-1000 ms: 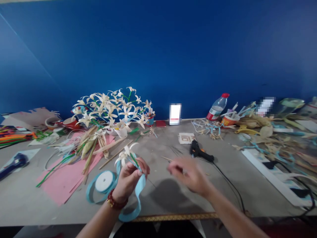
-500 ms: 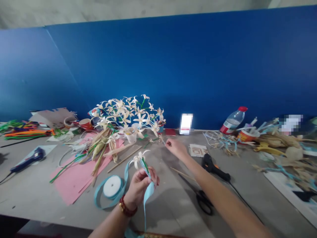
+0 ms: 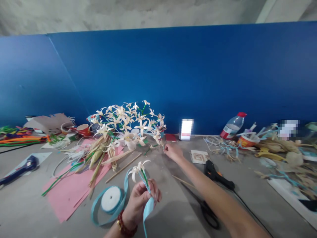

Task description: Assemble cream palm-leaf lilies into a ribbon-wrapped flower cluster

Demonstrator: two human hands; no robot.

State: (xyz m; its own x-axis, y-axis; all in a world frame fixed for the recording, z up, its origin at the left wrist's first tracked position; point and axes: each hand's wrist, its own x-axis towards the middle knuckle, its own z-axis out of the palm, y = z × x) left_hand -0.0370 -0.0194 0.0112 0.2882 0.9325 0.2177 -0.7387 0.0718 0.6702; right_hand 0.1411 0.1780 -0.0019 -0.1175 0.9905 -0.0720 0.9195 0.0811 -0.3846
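Note:
My left hand (image 3: 145, 196) is closed round the stem of a small white artificial flower (image 3: 139, 168). Green and light blue show along that stem, and a light blue ribbon (image 3: 148, 209) trails below my fingers. My right hand (image 3: 172, 152) reaches far across the table, fingers pinched together beside small pale flower bits at the foot of the bouquet. What the pinch holds, if anything, is too small to make out. The bouquet of white flowers (image 3: 141, 125) stands left of it. Next to my left wrist lies a ribbon roll (image 3: 111, 199), its blue band unwound.
Scissors (image 3: 210, 215) and a black glue gun (image 3: 218, 175) lie under and beside my right forearm. Pink paper (image 3: 61, 201) with dried husks is at left, a blue glue gun (image 3: 24, 168) further left. A bottle (image 3: 233, 125) stands at the back right, before the blue partition (image 3: 173, 72).
The view has tilted up a little, so the table sits lower in the picture. My right hand has shifted slightly left toward the small flower bits. My left hand keeps its hold on the flower.

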